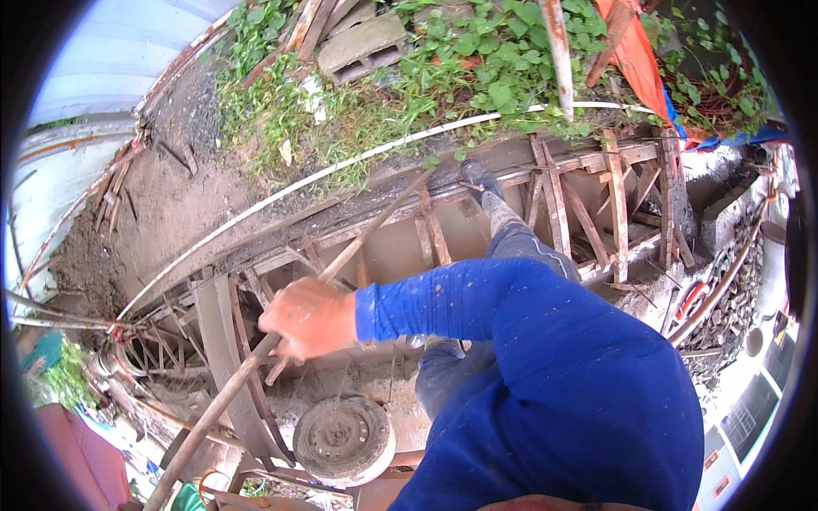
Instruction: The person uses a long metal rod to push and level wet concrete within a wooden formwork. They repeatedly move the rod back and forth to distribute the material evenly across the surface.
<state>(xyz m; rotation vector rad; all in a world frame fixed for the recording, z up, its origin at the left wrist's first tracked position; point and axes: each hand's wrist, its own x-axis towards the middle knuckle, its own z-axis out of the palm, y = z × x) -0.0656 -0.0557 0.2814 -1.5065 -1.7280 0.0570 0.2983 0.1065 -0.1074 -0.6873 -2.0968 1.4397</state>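
Note:
My right hand (307, 317), at the end of a blue sleeve speckled with pale spots, is closed on a long wooden pole (209, 419) that runs diagonally from the lower left toward the upper middle. My left hand is not in view. One dark boot (481, 183) is up on the muddy edge of a timber-braced trench (453, 232); my other leg is lower, partly hidden by my body. Below the hand lies a round, mud-covered tyre on a rim (342, 437). A grey plank (213, 328) slopes beside the pole.
Timber braces (615, 213) line the trench. A white pipe (315, 179) curves along the bank, with plants and a concrete block (362, 47) beyond. An orange tarp (639, 60) hangs upper right, corrugated sheeting (77, 68) stands at left, and rubble (716, 358) lies at right.

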